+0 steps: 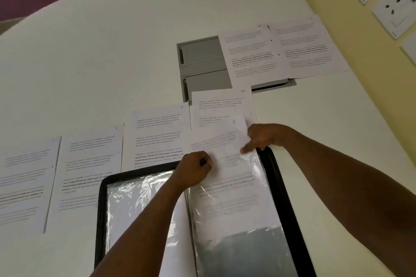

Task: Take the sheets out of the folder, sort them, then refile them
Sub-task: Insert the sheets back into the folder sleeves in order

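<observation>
An open black-edged folder [286, 186] lies on the white desk [112, 51] close to the person, its clear plastic sleeves facing up; both hands work at the top of the right-hand sleeve [236, 220]. A printed sheet [222, 141] stands partly out of that sleeve's mouth, its upper part lying over the loose sheets beyond the folder, its lower part showing through the plastic; whether it is going in or coming out cannot be told from this one view, though with so many sheets already laid out, withdrawal seems likelier. The left hand [193, 171] has its grip curled and pinched on the sheet's left edge near the sleeve mouth; the right hand [261, 137] pinches the sheet's right edge, one finger pointing down toward the sleeve's corner.

Loose sheets are spread across the desk: two at the far left [27, 177], one marked near its top corner [157, 137], one marked "10" [222, 103], and two more lying further off over a grey recessed panel [202, 58].

To do this step well, both edges should travel evenly so the paper does not skew and jam against the plastic; the pull or push wants to run straight along the sleeve's length; the thin plastic looks crinkled and likely to drag, so holding the sleeve mouth flat would help; a hurried tug risks creasing the sheet or tearing the plastic.
</observation>
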